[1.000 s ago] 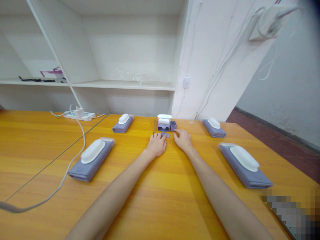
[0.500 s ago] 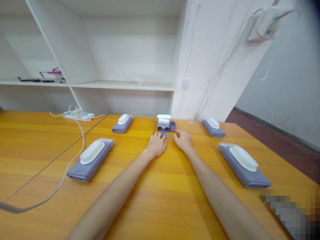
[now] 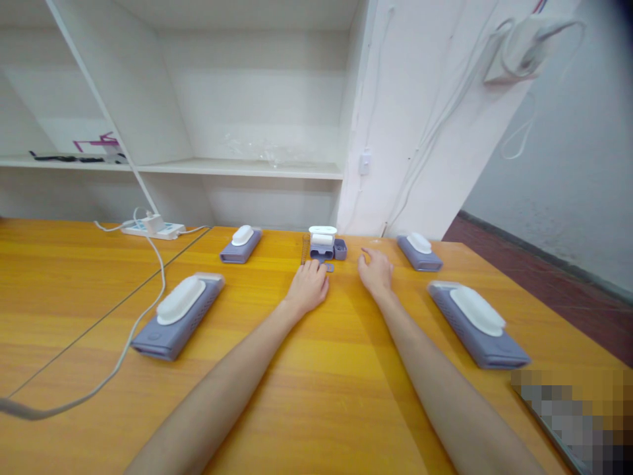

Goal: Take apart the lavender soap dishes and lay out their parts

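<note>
A small cluster of purple and white plastic parts (image 3: 324,243) stands at the far middle of the orange wooden table (image 3: 316,369), with a thin spring (image 3: 304,249) beside it and a flat purple piece (image 3: 328,266) in front. My left hand (image 3: 309,287) rests palm down on the table, fingers together, its fingertips touching the flat purple piece. My right hand (image 3: 376,271) lies to the right of the cluster, apart from it, fingers loosely spread and holding nothing.
Several purple devices with white tops lie around: near left (image 3: 177,316), far left (image 3: 241,243), far right (image 3: 419,251), near right (image 3: 479,323). A white power strip (image 3: 153,228) and its cable (image 3: 123,349) run along the left. White shelves stand behind the table.
My right hand has drawn away to the right from the purple parts, fingers spreading. The left hand has stayed in place.
</note>
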`<action>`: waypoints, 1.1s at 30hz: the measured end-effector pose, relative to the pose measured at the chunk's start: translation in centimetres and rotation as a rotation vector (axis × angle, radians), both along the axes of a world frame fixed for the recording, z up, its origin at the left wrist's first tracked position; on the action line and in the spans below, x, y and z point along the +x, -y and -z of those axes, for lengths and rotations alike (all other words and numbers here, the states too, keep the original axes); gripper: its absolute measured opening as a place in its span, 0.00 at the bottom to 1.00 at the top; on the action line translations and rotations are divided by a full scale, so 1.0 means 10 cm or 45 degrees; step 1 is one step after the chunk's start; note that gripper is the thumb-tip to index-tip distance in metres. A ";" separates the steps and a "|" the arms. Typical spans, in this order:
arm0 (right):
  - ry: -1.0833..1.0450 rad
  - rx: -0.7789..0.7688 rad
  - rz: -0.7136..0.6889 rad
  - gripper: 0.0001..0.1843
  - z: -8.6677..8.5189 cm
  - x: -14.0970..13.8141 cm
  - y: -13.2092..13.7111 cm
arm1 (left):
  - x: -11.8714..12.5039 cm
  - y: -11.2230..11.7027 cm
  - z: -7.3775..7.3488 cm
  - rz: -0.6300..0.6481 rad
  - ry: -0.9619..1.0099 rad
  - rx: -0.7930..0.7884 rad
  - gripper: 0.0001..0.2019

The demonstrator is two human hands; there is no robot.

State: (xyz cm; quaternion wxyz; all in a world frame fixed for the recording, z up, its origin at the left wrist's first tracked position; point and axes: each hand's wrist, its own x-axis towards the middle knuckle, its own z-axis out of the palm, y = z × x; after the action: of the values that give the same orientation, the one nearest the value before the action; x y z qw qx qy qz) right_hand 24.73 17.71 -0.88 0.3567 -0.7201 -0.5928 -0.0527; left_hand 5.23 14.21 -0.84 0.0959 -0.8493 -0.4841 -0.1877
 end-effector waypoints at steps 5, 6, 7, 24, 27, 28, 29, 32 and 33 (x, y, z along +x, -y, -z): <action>0.000 0.022 0.238 0.21 -0.06 0.16 -0.04 | 0.02 0.07 -0.01 0.065 -0.076 -0.059 0.13; 0.002 0.024 0.275 0.21 -0.07 0.21 -0.05 | 0.02 0.08 -0.01 0.057 -0.087 -0.073 0.13; 0.008 0.024 0.311 0.22 -0.08 0.27 -0.06 | 0.02 0.09 -0.01 0.047 -0.095 -0.087 0.13; 0.290 -0.410 0.466 0.26 -0.02 0.76 -0.11 | 0.02 0.11 -0.05 -0.011 -0.066 -0.208 0.15; 0.344 -0.426 0.497 0.25 0.00 0.82 -0.12 | 0.02 0.10 -0.04 -0.017 -0.054 -0.222 0.15; 0.368 -0.443 0.499 0.25 0.00 0.83 -0.12 | 0.02 0.10 -0.04 -0.014 -0.053 -0.220 0.15; 0.391 -0.460 0.493 0.25 -0.01 0.83 -0.12 | 0.02 0.10 -0.03 -0.011 -0.053 -0.217 0.15; 0.458 -0.514 0.437 0.26 -0.08 0.78 -0.11 | 0.01 0.08 -0.01 -0.007 -0.058 -0.199 0.15; 0.482 -0.532 0.414 0.26 -0.12 0.74 -0.10 | 0.01 0.08 -0.01 -0.005 -0.059 -0.192 0.15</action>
State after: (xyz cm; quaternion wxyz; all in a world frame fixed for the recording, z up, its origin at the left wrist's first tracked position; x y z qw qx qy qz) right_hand 32.15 18.67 0.28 0.0716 -0.8404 -0.5239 -0.1193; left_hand 5.33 13.43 -0.76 0.0433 -0.8573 -0.4960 -0.1310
